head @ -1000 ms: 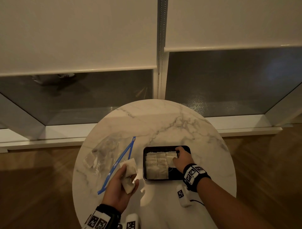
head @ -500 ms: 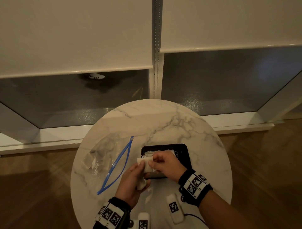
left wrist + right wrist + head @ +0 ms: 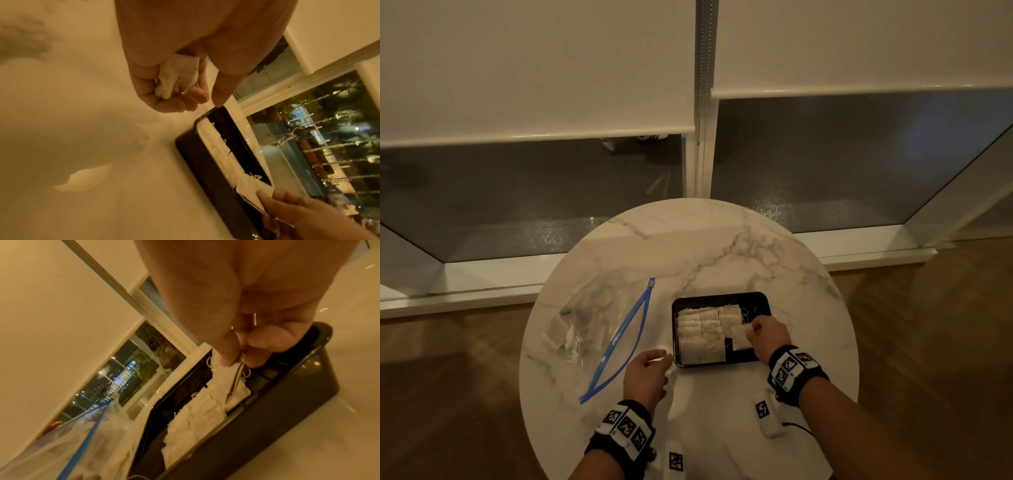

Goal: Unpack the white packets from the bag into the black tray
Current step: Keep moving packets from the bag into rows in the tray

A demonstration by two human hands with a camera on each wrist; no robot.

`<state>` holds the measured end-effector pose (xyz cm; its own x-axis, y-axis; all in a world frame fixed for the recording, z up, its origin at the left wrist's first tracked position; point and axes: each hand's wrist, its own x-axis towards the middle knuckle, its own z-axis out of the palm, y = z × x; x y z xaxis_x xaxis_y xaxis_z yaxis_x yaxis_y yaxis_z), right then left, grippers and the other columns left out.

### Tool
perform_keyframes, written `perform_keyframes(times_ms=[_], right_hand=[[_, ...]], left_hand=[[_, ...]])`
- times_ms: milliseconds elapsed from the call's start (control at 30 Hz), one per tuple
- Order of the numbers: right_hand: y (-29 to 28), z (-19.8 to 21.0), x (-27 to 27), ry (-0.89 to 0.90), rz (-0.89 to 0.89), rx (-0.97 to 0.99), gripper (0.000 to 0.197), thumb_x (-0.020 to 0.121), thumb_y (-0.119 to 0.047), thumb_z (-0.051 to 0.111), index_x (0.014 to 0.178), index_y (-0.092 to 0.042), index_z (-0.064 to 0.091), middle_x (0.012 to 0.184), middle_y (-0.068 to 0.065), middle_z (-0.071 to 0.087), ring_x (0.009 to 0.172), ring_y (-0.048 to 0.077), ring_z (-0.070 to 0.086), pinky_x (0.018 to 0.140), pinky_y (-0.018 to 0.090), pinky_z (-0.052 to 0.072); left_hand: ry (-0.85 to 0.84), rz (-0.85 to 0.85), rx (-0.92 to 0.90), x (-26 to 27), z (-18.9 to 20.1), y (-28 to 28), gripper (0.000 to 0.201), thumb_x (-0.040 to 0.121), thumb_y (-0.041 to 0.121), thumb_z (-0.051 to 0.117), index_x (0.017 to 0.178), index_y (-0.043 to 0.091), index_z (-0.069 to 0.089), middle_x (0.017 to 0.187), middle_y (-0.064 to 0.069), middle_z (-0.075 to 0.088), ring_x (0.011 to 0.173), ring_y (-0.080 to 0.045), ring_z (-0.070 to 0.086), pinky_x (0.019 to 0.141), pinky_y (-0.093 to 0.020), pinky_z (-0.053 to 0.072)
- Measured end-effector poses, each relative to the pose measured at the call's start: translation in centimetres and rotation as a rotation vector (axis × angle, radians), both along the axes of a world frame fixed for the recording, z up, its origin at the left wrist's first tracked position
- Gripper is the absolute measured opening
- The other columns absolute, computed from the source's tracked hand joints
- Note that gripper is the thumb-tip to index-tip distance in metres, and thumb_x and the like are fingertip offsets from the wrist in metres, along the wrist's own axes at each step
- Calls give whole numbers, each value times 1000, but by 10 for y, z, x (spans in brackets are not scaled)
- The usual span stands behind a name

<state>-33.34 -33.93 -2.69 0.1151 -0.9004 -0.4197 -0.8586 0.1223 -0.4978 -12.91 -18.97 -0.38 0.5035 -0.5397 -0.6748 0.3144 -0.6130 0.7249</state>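
Head view. We see a round marble table (image 3: 722, 246) set against a window with roller blinds (image 3: 534, 68). On it, left of centre, lies a clear zip bag (image 3: 592, 325) with a blue seal strip, mouth open toward the tray; a few white packets show faintly inside it. Just right of the bag sits the black tray (image 3: 765, 301), its left and middle filled with rows of white packets (image 3: 702, 329). Our right hand (image 3: 768, 334) is over the tray's right part, thumb and fingers pinching one white packet (image 3: 739, 337) low above the tray floor. Our left hand (image 3: 649, 375) is over the table near the tray's near-left corner, fingers curled; a bit of white shows at its fingertips.

Left wrist view. The left hand (image 3: 176, 78) is closed round crumpled white packets (image 3: 176, 74), the thumb held straighter, its tip near the tray (image 3: 205, 162) corner. We cannot count what it holds. The right hand (image 3: 298, 209) shows at the lower right with its packet at the tray rim.

Right wrist view. The right hand (image 3: 242, 340) grips the held packet (image 3: 236, 386) by its top edge between thumb and forefinger; it hangs edge-on, its lower end touching the packets lying in the tray (image 3: 298, 386). The bag (image 3: 82, 434) lies beyond.
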Motion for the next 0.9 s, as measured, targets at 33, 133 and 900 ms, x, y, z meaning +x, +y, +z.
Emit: perform_keyframes(times_ms=[33, 133, 900], right_hand=[[-1, -3, 2, 9, -3, 1, 15, 94, -20, 57, 80, -14, 60, 79, 3, 63, 72, 18, 58, 64, 25, 44], [-6, -12, 9, 21, -9, 0, 14, 93, -17, 57, 81, -11, 62, 80, 7, 64, 73, 21, 58, 65, 27, 47], [-26, -20, 28, -7, 92, 53, 12, 89, -19, 63, 78, -15, 60, 68, -3, 55, 66, 14, 54, 64, 23, 41]], left_hand=[[-13, -15, 10, -1, -3, -2, 16, 91, 22, 71, 106, 19, 66, 100, -10, 69, 82, -25, 63, 71, -37, 54], [-77, -72, 47, -2, -12, -6, 22, 84, 24, 78, 102, 24, 65, 93, -7, 72, 83, -25, 67, 78, -40, 58], [-178, -156, 35, 3, -37, -12, 24, 81, 10, 76, 95, 29, 69, 80, -4, 73, 79, -24, 69, 80, -44, 58]])
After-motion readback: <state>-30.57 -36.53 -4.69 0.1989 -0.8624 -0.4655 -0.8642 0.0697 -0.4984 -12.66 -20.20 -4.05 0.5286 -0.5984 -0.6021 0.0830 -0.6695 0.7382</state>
